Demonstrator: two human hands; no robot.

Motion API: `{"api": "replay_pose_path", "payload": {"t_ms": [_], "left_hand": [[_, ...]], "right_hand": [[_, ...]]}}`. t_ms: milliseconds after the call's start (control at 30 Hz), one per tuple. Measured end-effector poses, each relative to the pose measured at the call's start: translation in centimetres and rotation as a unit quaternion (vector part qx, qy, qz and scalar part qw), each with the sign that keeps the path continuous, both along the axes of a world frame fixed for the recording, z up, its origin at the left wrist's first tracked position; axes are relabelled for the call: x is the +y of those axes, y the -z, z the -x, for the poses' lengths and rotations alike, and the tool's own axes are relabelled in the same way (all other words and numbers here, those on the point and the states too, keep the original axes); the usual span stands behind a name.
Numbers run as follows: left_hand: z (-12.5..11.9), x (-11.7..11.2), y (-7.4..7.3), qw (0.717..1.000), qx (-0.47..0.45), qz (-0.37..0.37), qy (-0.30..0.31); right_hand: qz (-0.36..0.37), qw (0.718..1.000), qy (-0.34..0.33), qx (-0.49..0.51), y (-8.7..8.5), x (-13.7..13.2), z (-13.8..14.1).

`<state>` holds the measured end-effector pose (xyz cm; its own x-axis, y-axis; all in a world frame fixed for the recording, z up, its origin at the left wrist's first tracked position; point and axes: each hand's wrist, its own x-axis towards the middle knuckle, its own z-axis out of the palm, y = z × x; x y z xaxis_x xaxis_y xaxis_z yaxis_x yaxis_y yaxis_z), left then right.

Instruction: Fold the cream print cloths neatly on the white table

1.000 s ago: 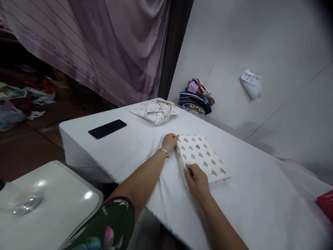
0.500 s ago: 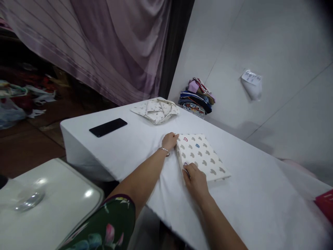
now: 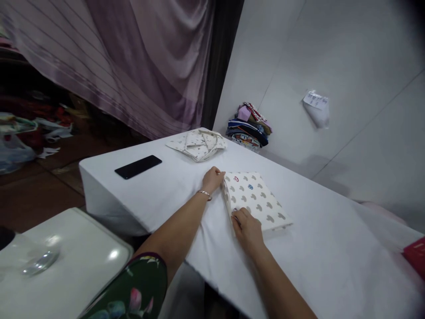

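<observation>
A folded cream cloth [image 3: 257, 197] with grey mushroom-like prints and small red and blue figures lies on the white-covered table [image 3: 328, 248]. My left hand [image 3: 212, 179] is closed in a pinch at its far left corner. At the near left edge, my right hand [image 3: 248, 229] also has its fingers closed on the cloth, thumb to the outside. Layers of the fold show along the left side between the two hands. Beyond my left hand rests a second, loosely folded cream cloth [image 3: 201, 145] with a small scattered pattern.
A black phone [image 3: 138, 167] lies on the table's left part. Folded textiles [image 3: 248, 126] are stacked against the wall at the back. A glossy white surface [image 3: 83, 248] stands at the lower left, and a red object [image 3: 415, 256] at the right edge. A purple curtain [image 3: 156, 66] hangs behind.
My left hand has moved slightly left with the cloth's far corner, and the left edge looks a little more spread. My right hand keeps its hold. The whole view has shifted slightly.
</observation>
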<state>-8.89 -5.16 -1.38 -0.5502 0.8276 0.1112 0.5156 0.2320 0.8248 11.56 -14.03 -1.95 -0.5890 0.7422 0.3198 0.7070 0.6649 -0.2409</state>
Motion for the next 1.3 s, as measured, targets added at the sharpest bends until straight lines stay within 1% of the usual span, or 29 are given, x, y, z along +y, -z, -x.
{"api": "replay_pose_path", "payload": {"t_ms": [67,200,333,433,533,667,767,967,1200,1300], "left_hand": [[0.2,-0.6,-0.6,0.999,-0.007,-0.018,0.037],[0.2,-1.9,-1.3,0.989,-0.001,-0.036,0.141],[0.2,-2.9,-1.1,0.964,0.069,-0.037,0.253],[0.3,-3.7,-0.7,0.948,0.106,-0.006,0.299],[0.3,-4.1,-0.3,0.941,0.126,0.002,0.313],[0.1,-4.3,0.1,0.934,0.151,-0.023,0.324],[0.1,-4.4,0.2,0.925,0.169,-0.023,0.34],[0.2,-4.6,0.0,0.917,0.192,-0.021,0.35],[-0.2,-4.8,-0.4,0.913,0.231,-0.007,0.337],[-0.1,-4.7,-0.4,0.915,0.237,-0.04,0.325]], "right_hand": [[-0.004,1.0,0.0,-0.003,0.1,0.0,0.0],[-0.004,1.0,0.001,0.002,0.3,0.1,0.0],[0.001,1.0,-0.002,0.017,0.3,0.0,0.0],[0.006,1.0,0.001,0.018,0.1,-0.1,0.0],[0.012,1.0,-0.001,0.017,-0.1,-0.1,0.1],[0.009,1.0,0.004,0.018,0.0,-0.1,0.0],[0.007,1.0,0.001,0.02,0.3,0.0,0.0],[0.013,1.0,0.002,0.022,0.4,0.0,-0.1],[0.023,0.999,0.014,0.024,0.4,0.1,0.0],[0.035,0.999,0.028,0.032,0.4,0.2,-0.1]]}}
